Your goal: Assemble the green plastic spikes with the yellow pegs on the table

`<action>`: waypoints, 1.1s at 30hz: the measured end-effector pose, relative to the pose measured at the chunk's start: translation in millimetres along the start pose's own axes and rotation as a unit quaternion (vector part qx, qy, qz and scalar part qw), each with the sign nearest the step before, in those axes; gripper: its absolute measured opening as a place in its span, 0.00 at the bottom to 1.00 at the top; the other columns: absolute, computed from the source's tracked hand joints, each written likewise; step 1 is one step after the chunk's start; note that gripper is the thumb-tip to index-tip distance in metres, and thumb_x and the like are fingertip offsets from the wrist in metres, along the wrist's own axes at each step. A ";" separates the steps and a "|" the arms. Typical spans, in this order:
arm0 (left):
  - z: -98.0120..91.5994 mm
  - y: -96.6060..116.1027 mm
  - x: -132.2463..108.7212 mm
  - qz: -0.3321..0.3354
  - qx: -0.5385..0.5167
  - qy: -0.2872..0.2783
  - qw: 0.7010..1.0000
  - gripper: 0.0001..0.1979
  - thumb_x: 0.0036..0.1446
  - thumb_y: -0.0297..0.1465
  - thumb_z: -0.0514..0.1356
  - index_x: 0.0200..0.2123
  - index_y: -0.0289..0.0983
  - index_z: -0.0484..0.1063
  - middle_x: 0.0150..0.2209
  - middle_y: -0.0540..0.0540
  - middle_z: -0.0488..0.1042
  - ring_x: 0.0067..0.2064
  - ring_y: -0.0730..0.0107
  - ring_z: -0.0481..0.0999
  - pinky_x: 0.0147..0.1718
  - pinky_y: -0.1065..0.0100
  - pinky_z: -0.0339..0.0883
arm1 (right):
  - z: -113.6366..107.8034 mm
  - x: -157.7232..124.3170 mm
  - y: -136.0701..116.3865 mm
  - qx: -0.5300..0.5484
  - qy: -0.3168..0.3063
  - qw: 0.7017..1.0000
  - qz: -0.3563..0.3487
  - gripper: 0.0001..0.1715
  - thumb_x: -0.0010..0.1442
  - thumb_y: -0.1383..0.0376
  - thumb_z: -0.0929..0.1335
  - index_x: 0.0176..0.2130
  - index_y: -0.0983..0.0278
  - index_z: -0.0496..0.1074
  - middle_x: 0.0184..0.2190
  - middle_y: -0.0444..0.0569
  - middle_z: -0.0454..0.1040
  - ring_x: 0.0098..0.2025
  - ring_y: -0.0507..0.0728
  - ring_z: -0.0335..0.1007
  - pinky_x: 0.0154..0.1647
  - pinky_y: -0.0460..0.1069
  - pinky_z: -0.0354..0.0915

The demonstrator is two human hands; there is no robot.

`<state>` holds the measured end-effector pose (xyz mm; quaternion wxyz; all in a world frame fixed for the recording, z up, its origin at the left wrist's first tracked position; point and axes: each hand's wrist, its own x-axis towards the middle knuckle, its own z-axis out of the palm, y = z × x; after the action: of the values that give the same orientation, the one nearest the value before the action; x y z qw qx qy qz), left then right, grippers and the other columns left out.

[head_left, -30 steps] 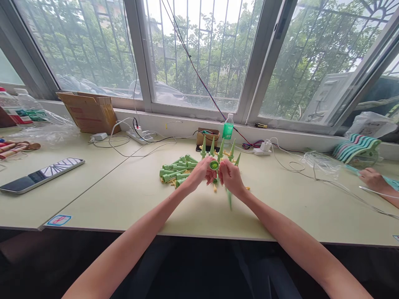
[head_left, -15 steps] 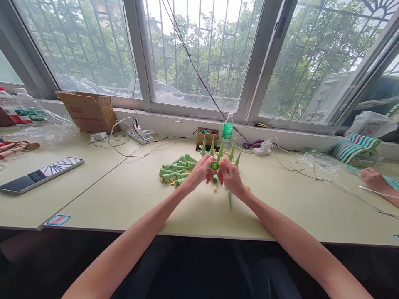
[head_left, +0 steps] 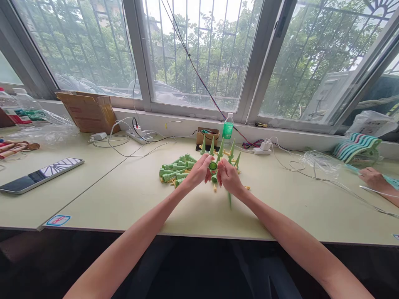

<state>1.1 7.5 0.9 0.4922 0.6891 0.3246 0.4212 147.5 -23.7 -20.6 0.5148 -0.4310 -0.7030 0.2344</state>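
Left hand [head_left: 199,170] pinches a green, round-mouthed plastic piece [head_left: 213,166] above the flat cream tabletop [head_left: 124,195]; right hand [head_left: 230,175] has fingertips pressed together beside it, contents unclear. Apparent step: two-handed adjustment; next move calls for steady alignment.

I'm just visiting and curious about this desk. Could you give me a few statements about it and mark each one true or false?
1. The left hand holds a green piece with its round end facing the camera. True.
2. The phone lies to the right of both hands. False: the phone lies well to their left.
3. The bottle with the green label stands upright beyond the cones. True.
4. The cones nearest that bottle lie flat on their sides. False: those cones stand with their points up.
5. Another person's hand shows near the right edge. True.
6. The pile of green tubes lies beside the phone. False: the tubes lie near the left hand, far from the phone.
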 end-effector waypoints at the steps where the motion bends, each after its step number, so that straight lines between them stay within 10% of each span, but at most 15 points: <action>1: -0.3 -0.5 0.4 0.000 0.001 -0.001 1.000 0.18 0.63 0.47 0.47 0.43 0.39 0.62 0.21 0.53 0.64 0.17 0.75 0.66 0.13 0.74 0.56 | 0.0 0.1 0.2 -0.001 0.000 1.000 0.000 0.21 0.68 0.49 0.55 0.29 0.60 0.54 0.14 0.37 0.63 0.12 0.48 0.58 0.16 0.43 0.55; 33: -2.1 6.8 -1.8 0.006 -0.020 -0.004 1.000 0.15 0.62 0.44 0.53 0.40 0.38 0.62 0.27 0.53 0.64 0.17 0.79 0.66 0.13 0.75 0.58 | 0.3 -0.8 2.2 -0.009 -0.021 1.000 -0.002 0.19 0.69 0.51 0.54 0.32 0.60 0.55 0.14 0.37 0.63 0.13 0.49 0.58 0.16 0.43 0.54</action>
<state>-1.4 4.7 7.2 0.5046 0.6828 0.3099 0.4280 148.1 -23.1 -22.9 0.4963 -0.4295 -0.7166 0.2360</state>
